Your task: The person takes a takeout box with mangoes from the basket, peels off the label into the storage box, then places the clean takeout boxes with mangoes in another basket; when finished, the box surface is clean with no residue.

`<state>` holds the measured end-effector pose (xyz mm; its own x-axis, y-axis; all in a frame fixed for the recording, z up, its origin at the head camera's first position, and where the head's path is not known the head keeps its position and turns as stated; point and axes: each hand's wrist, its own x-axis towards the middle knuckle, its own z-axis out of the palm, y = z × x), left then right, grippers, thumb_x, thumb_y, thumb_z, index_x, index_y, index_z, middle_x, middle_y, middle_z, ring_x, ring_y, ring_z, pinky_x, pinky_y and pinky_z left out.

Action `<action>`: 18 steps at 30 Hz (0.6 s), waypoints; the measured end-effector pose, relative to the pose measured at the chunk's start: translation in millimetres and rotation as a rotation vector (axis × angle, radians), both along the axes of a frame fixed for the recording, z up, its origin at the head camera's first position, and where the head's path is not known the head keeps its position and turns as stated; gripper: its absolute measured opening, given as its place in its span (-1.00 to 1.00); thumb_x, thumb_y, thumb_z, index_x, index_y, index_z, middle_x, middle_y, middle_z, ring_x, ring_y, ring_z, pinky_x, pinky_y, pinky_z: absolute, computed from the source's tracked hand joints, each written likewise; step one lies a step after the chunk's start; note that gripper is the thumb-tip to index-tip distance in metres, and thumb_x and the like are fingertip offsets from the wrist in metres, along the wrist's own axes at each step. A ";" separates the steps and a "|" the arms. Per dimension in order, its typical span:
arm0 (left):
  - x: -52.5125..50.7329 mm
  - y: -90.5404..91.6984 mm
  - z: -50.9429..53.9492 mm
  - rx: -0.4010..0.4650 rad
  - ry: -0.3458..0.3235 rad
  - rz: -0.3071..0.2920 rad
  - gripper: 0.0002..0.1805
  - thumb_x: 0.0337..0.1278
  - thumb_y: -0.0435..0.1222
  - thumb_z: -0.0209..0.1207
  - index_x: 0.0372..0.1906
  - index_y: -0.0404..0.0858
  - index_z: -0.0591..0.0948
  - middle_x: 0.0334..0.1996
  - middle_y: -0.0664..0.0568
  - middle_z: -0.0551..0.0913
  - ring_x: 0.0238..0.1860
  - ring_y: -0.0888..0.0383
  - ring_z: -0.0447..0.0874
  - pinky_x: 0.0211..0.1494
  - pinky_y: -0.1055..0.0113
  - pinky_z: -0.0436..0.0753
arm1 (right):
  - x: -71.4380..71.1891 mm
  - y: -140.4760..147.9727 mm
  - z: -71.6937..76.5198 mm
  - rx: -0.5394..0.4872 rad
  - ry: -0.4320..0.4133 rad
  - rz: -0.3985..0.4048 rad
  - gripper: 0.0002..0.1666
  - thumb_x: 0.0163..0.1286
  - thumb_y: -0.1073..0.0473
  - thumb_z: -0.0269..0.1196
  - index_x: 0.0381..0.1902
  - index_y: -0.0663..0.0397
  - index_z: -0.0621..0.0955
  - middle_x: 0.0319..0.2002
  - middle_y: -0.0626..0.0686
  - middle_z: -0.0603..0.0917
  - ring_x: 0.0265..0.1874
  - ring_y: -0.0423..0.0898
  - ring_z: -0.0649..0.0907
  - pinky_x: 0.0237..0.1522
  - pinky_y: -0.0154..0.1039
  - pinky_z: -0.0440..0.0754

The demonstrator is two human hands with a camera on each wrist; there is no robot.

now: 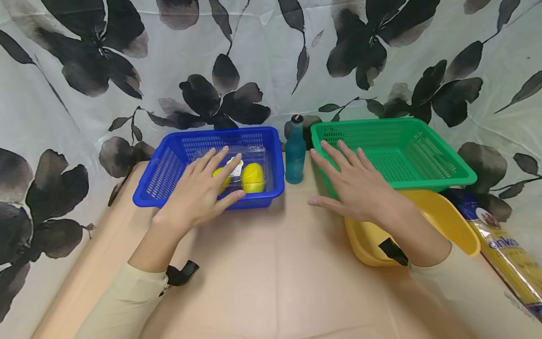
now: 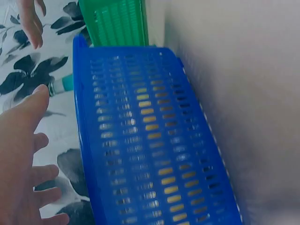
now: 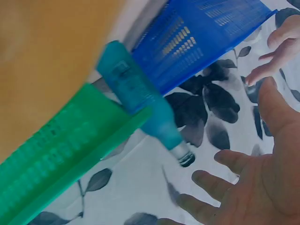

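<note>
In the head view the left hand [image 1: 200,190] hovers over the near left part of a blue basket [image 1: 277,176], fingers spread and holding nothing. Inside that basket lies a clear plastic pack with yellow items [image 1: 253,178], partly hidden by the hand. The right hand [image 1: 355,181], also spread and empty, is above the near left side of a green basket [image 1: 432,160]. A teal bottle [image 1: 295,153] with a dark cap stands upright between the two baskets. The left wrist view shows the left hand [image 2: 23,159] beside the blue basket's rim [image 2: 80,117]; the right wrist view shows the right hand [image 3: 262,183] near the bottle [image 3: 140,93].
A yellow container [image 1: 453,226] sits in front of the green basket, partly under the right forearm. At the far right lies a yellow and blue packet [image 1: 506,249]. Floral cloth [image 1: 271,66] hangs behind the light tabletop [image 1: 254,282].
</note>
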<state>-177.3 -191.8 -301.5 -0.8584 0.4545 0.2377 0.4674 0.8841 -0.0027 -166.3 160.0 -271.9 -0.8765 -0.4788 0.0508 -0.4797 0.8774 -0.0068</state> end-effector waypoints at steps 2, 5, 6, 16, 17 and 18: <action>1.2 -4.1 -0.1 0.005 -0.004 0.011 -0.13 0.41 0.35 -0.08 0.67 0.17 0.01 0.67 -0.05 -0.02 0.64 -0.23 -0.08 0.54 -0.34 0.09 | -1.3 -7.2 1.4 -0.001 -0.006 0.012 0.21 0.37 -0.57 0.09 0.70 -0.18 -0.13 0.68 0.10 -0.18 0.63 0.27 -0.17 0.53 0.39 -0.18; 1.8 -9.6 0.5 0.012 -0.007 0.027 -0.13 0.40 0.35 -0.06 0.67 0.18 0.01 0.67 -0.05 -0.03 0.63 -0.23 -0.08 0.53 -0.33 0.11 | -4.8 -18.1 2.9 -0.003 -0.015 0.033 0.21 0.37 -0.58 0.07 0.70 -0.18 -0.12 0.68 0.09 -0.18 0.64 0.26 -0.16 0.53 0.38 -0.18; 1.5 -11.5 0.5 0.015 -0.010 0.032 -0.12 0.40 0.35 -0.06 0.67 0.18 0.01 0.67 -0.04 -0.03 0.63 -0.23 -0.08 0.53 -0.34 0.11 | -6.4 -21.5 2.8 0.000 -0.018 0.036 0.21 0.37 -0.59 0.06 0.70 -0.19 -0.13 0.68 0.09 -0.18 0.64 0.25 -0.16 0.54 0.38 -0.18; -5.9 -31.6 -1.7 0.055 -0.068 0.080 -0.09 0.37 0.36 -0.02 0.67 0.21 -0.03 0.67 -0.04 -0.05 0.62 -0.26 -0.05 0.49 -0.42 0.11 | -21.2 -49.1 -5.5 -0.019 -0.067 0.089 0.19 0.38 -0.58 0.06 0.70 -0.23 -0.15 0.68 0.07 -0.20 0.64 0.24 -0.16 0.55 0.35 -0.14; -7.2 -34.0 -1.3 0.057 -0.076 0.081 -0.09 0.36 0.37 -0.02 0.67 0.20 -0.02 0.67 -0.04 -0.04 0.62 -0.26 -0.04 0.48 -0.44 0.10 | -22.2 -51.4 -6.1 -0.023 -0.074 0.097 0.18 0.39 -0.57 0.06 0.70 -0.23 -0.14 0.68 0.07 -0.20 0.64 0.25 -0.15 0.55 0.34 -0.14; -8.7 -36.9 -1.0 0.060 -0.081 0.080 -0.08 0.36 0.37 -0.02 0.67 0.20 -0.02 0.67 -0.05 -0.04 0.61 -0.27 -0.03 0.47 -0.45 0.10 | -23.4 -53.5 -7.0 -0.028 -0.083 0.103 0.18 0.39 -0.55 0.07 0.70 -0.23 -0.14 0.68 0.07 -0.20 0.64 0.25 -0.14 0.55 0.33 -0.14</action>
